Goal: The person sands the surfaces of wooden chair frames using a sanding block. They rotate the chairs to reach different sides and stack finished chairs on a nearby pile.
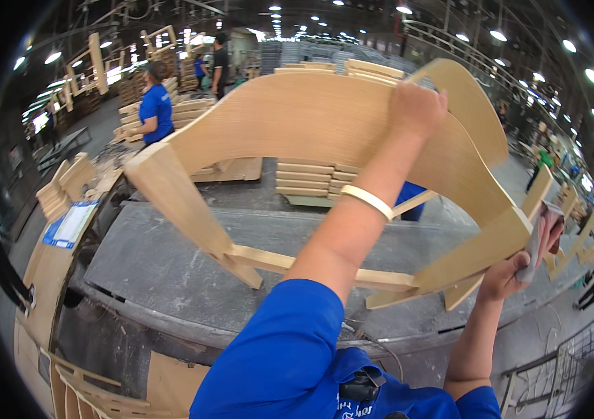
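Note:
A pale wooden chair frame, made of a wide curved plywood back joined to legs and thin rails, is tilted up above a grey workbench. My left hand grips the top edge of the curved back; a pale band circles that wrist. My right hand is at the frame's right leg end, closed on a folded grey and pink pad that it presses against the wood. Both my sleeves are blue.
Stacks of flat wooden parts stand on the floor behind the bench. A person in a blue shirt works at the back left, and another in black stands farther off. More curved wooden pieces lie at left and lower left.

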